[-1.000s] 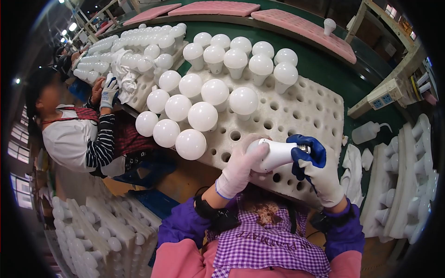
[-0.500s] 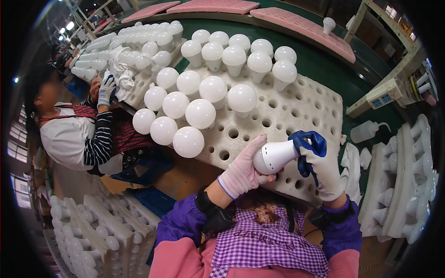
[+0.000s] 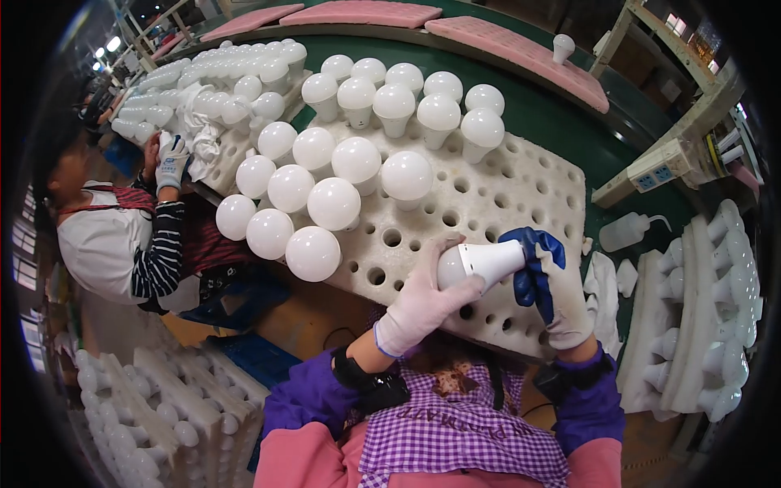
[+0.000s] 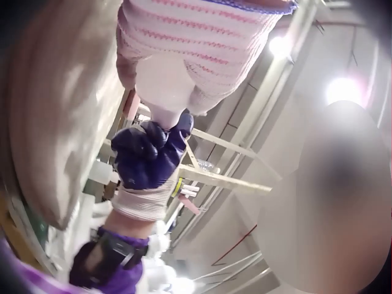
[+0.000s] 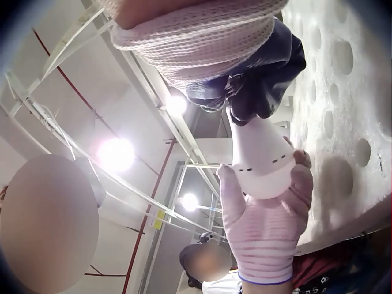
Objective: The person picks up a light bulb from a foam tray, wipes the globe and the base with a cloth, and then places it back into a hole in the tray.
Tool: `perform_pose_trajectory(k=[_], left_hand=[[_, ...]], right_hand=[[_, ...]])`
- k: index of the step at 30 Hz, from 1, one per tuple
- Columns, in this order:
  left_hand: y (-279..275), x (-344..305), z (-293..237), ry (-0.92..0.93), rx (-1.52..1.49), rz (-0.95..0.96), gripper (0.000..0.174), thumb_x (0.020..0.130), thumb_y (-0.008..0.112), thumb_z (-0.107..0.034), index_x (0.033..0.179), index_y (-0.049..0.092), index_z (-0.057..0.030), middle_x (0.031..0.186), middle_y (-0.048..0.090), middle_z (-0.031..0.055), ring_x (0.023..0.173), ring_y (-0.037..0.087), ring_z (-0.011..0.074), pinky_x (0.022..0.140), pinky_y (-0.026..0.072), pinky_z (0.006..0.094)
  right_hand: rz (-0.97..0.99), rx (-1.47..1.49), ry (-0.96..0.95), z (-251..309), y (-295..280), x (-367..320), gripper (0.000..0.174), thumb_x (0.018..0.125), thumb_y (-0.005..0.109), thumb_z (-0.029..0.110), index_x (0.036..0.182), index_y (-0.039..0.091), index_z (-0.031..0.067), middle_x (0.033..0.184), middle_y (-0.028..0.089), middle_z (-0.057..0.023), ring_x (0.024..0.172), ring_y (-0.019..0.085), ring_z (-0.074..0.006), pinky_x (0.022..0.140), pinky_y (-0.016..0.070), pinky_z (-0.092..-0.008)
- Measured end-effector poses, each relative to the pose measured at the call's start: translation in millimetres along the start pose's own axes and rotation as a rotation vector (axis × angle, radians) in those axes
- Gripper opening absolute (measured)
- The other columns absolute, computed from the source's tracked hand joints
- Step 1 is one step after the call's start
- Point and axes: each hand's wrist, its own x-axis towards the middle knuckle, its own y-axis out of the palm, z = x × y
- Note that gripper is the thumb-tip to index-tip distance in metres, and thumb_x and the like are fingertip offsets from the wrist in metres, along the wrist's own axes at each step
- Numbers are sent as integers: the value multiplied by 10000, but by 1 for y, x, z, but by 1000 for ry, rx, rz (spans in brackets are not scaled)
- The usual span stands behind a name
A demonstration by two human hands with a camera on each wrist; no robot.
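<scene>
A white bulb (image 3: 491,262) is held sideways above the near part of the foam tray (image 3: 561,172). My left hand (image 3: 423,302), in a pink-striped glove, grips its round dome. My right hand (image 3: 555,286), in a glove with blue-coated fingers, pinches the narrow base end, which those fingers hide. From the right wrist view, dark slots show around the body of the bulb (image 5: 260,147), with the left hand (image 5: 264,233) cupping the dome. In the left wrist view the right hand's blue fingers (image 4: 147,153) curl at the bulb's narrow end.
Several bulbs (image 3: 333,203) stand dome-up on the tray's left and far parts. Another person (image 3: 106,236) works at the left beside more bulbs. A squeeze bottle (image 3: 623,233), a cloth (image 3: 602,301) and a socket box (image 3: 661,172) lie to the right. Stacked trays (image 3: 691,317) stand at the far right.
The bulb has turned between my hands, and my left hand has shifted its hold around the dome. My right hand stays at the base end. The head view has shifted slightly.
</scene>
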Motion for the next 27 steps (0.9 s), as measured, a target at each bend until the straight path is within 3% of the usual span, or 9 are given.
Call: perform_pose_trajectory(k=[1, 6, 8, 10, 12, 18, 21, 25, 27], left_hand=[[0, -1, -3, 174, 336, -20, 734, 761, 737, -254, 1318, 331, -1, 1245, 450, 130, 1136, 489, 208, 917, 450, 315], [1, -1, 3, 419, 534, -55, 773, 644, 762, -118, 1299, 366, -12, 1191, 483, 147, 1107, 524, 240, 939, 440, 342], [2, -2, 5, 322, 422, -57, 756, 647, 761, -125, 1288, 378, -9, 1198, 481, 146, 1102, 526, 245, 937, 439, 343], [1, 0, 8, 339, 435, -54, 748, 648, 761, -125, 1283, 383, -9, 1190, 487, 145, 1094, 530, 242, 929, 445, 341], [1, -1, 5, 355, 453, -63, 741, 650, 761, -125, 1279, 388, -9, 1182, 492, 144, 1086, 534, 240, 920, 450, 339], [-5, 2, -5, 320, 483, 50, 725, 674, 762, -133, 1283, 383, -28, 1136, 517, 119, 1002, 571, 198, 834, 503, 300], [-19, 4, -14, -361, -440, 298, 676, 705, 725, -115, 1282, 380, -39, 1056, 563, 133, 738, 623, 184, 576, 535, 288], [-18, 8, -10, -368, -476, 419, 725, 731, 750, -108, 1316, 329, -38, 1097, 541, 92, 875, 607, 157, 725, 535, 281], [-12, 7, -6, -72, -85, 212, 801, 664, 790, -76, 1326, 339, -96, 1152, 506, 86, 959, 584, 178, 796, 516, 298]], right_hand=[[-7, -4, -5, -2, -1, 1, 354, 953, 510, 334, 1015, 622, 4, 641, 553, -22, 461, 492, -63, 392, 358, -196], [58, 38, -85, -13, -7, 3, 643, 959, 332, 548, 1039, 614, -24, 619, 583, -45, 425, 480, -80, 389, 354, -203], [75, 1, -124, -10, -8, 0, 641, 942, 372, 561, 1048, 608, -25, 644, 591, -44, 446, 492, -73, 401, 367, -199], [128, 4, -151, -6, -7, -2, 373, 951, 525, 313, 1072, 597, -32, 669, 581, -43, 487, 520, -85, 445, 411, -201], [123, -1, -116, 2, -6, -6, 329, 915, 578, 250, 1087, 591, -30, 718, 587, -42, 515, 522, -81, 458, 415, -205], [181, -72, -163, 6, -11, -13, 381, 806, 705, 113, 1133, 575, -32, 1027, 634, -91, 799, 606, -134, 673, 503, -246], [228, -180, -325, 2, -15, -12, 432, 771, 745, 109, 1141, 575, -35, 1124, 629, -112, 980, 604, -174, 839, 492, -277], [216, -237, -317, 9, -12, -13, 483, 745, 767, 85, 1175, 573, -23, 1144, 626, -104, 1044, 586, -161, 929, 461, -295], [182, -141, -229, 7, -12, -12, 492, 751, 757, 62, 1200, 568, -4, 1131, 630, -84, 987, 592, -125, 842, 491, -256]])
